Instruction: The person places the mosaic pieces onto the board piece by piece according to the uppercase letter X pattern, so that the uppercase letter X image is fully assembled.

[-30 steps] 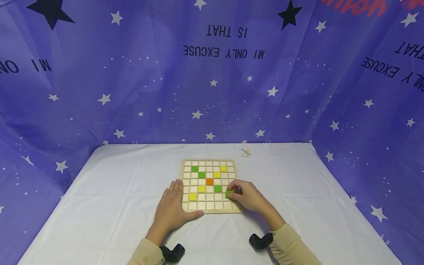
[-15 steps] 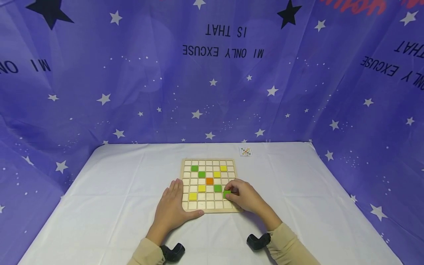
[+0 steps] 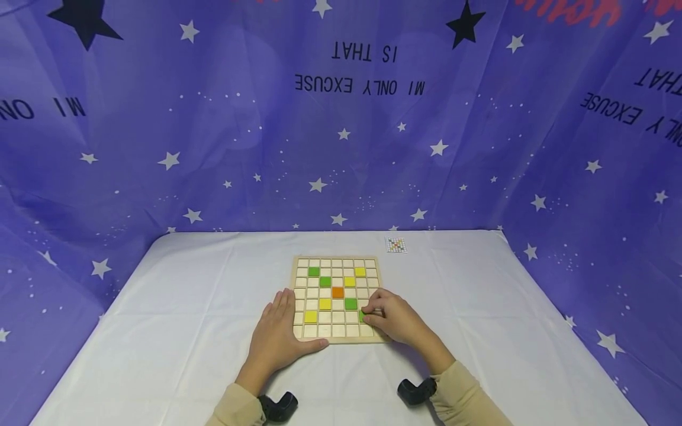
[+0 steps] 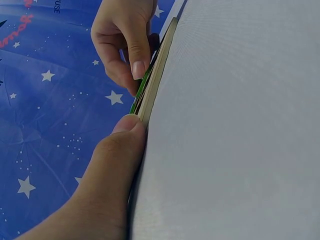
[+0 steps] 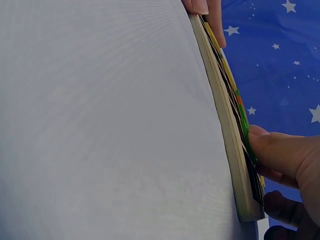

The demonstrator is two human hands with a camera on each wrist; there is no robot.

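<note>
A square wooden grid board lies on the table, its cells filled with pale wooden squares and several coloured tiles. My right hand pinches a green tile between thumb and fingertips, low over a cell near the board's lower right corner; the hand covers part of it. Flat along the left edge rests my left hand, fingers straight, thumb stretched against the front rim. Other green tiles, yellow tiles and one orange tile form two crossing diagonals. In the right wrist view, the thumb touches the green tile's edge.
A small printed card with a coloured grid pattern lies beyond the board, towards the back right. White cloth covers the table. A purple star-printed curtain stands behind and at both sides.
My right hand has moved slightly left and down with the green tile, bringing it over a cell in the second row from the front. The left hand stays in place.
</note>
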